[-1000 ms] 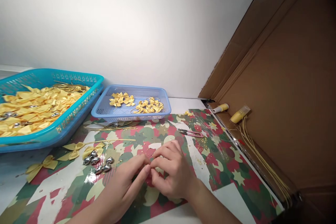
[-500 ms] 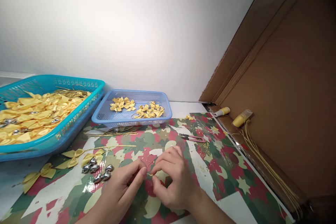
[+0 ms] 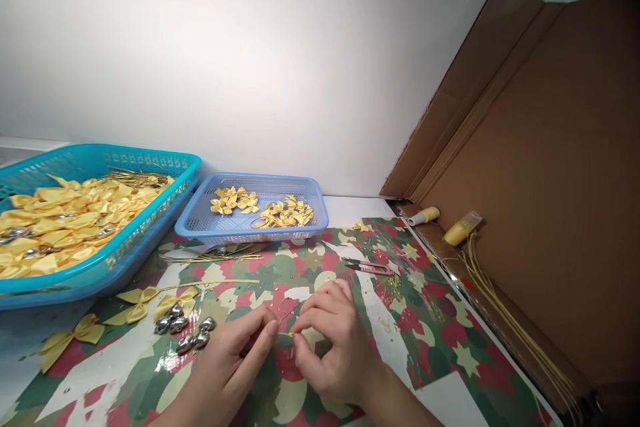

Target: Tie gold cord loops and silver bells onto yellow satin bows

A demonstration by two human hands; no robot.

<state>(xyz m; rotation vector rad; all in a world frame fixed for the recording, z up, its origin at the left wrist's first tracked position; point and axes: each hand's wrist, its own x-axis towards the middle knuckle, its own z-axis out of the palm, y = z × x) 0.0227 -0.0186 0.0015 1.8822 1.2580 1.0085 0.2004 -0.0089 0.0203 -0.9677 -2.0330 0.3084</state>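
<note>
Low over the patterned table cover, my left hand (image 3: pixel 235 355) pinches one part of a thin gold cord (image 3: pixel 285 333) between thumb and forefinger. Thumb and forefinger of my right hand (image 3: pixel 333 340) are closed on another part of it, a short way to the right. A fine loop of the cord rises between the fingertips; its ends are hidden. Left of my left hand lie several silver heart-shaped bells (image 3: pixel 204 332). Beyond them are yellow satin bows (image 3: pixel 139 304), one beside a straight length of gold cord (image 3: pixel 220 280).
A turquoise basket (image 3: pixel 145 227) heaped with yellow bows stands at the left. Behind my hands, a blue basket (image 3: pixel 250 237) holds more bows. Thread snips (image 3: pixel 367 267) lie beyond my right hand. A cardboard wall (image 3: pixel 540 147) borders the right, with gold cords (image 3: pixel 515 340) along its base.
My right hand has shifted slightly right, widening the gap between the fingertips, with more cord showing there. The left hand keeps its pinch almost in place.
</note>
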